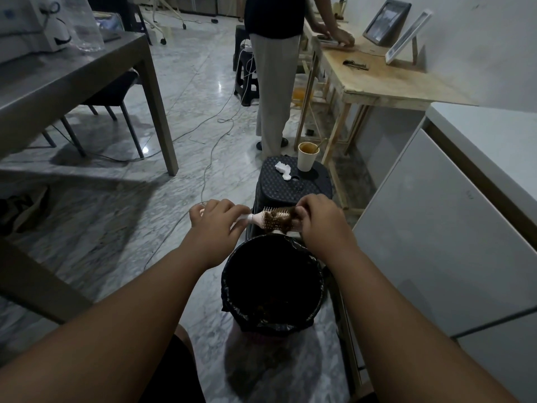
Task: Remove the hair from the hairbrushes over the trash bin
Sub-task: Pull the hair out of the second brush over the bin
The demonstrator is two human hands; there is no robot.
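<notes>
Two hands engaged; left hand [216, 221] curled round the pale pink handle, liable to twist under a hard tug; hairbrush [261, 220] held level just above the far rim of the black-lined trash bin [316, 274], not over its middle; hence a likely spill of loosened strands outside, towards the black plastic stool [279, 190]; brown hair [283, 223] matted thick among pale bristles, smothering the head's right half; right hand [319, 219] pinching that mat at the brush's tip.
</notes>
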